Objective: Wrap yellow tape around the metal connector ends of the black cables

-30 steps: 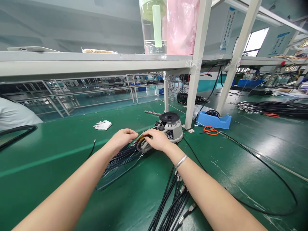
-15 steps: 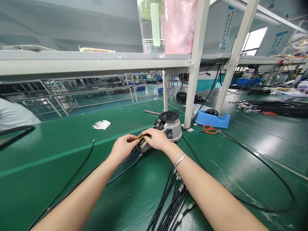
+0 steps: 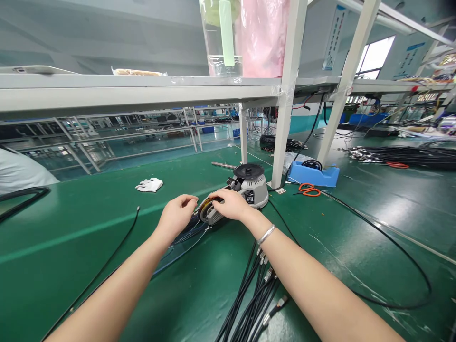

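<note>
A grey tape dispenser [image 3: 260, 192] with a black round disc [image 3: 249, 171] on top stands on the green table. At its near left end sits a roll of amber tape [image 3: 204, 209]. My right hand [image 3: 231, 204], with a silver bangle on the wrist, is bent over the roll, fingers on top and thumb at the near side. Just left of the roll is my left hand [image 3: 178, 211], its thumb and forefinger drawn together; what is between them, if anything, is hidden. Dark cables [image 3: 185, 236] lie below both hands.
Several black cables with metal connectors [image 3: 245, 294] lie in front of me. Orange-handled scissors [image 3: 309, 190] and a blue holder [image 3: 313, 175] are to the right. A white glove [image 3: 148, 185] lies left. Shelf posts [image 3: 285, 114] rise behind the dispenser.
My left hand has drawn back left, away from the tape roll, uncovering more of it. The right hand has stayed at the roll. The view has shifted slightly.
</note>
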{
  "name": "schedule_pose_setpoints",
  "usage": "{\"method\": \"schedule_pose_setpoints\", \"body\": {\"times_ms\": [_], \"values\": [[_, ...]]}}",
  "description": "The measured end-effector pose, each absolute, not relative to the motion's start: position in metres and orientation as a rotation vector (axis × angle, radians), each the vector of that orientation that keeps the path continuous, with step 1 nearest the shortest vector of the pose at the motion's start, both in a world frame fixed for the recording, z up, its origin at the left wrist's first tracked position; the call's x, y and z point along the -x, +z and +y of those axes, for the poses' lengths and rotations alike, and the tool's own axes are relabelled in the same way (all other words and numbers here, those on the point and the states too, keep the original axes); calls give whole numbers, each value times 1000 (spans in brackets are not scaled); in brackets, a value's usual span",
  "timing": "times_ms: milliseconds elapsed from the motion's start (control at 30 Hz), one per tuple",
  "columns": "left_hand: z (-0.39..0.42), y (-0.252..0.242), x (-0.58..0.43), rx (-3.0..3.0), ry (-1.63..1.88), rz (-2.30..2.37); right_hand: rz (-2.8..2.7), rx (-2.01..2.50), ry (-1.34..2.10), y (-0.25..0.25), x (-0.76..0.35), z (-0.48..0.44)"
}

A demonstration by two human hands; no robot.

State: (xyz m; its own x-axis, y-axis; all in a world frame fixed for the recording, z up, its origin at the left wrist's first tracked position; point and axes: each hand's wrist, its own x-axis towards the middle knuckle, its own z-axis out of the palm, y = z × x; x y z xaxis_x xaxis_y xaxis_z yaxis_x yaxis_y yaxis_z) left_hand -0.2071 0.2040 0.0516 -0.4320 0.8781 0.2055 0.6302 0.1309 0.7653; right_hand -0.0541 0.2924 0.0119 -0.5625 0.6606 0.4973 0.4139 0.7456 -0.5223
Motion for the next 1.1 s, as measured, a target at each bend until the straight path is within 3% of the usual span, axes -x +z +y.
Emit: {"method": "schedule_pose_setpoints", "body": {"times_ms": [333,733,900,1100], "values": [[192,0,189,-1241,1439,2005,-2477,680,70,53,52,280],[183,-7,181,-1380,1487,2005,-3005,336,-544,88,81,268],[180,-4,179,-1429,1463,2051,-3033,289,-562,88,88,268],[178,-3,177,-1456,1448,2123,-2894,413,-349,74,86,264]]}}
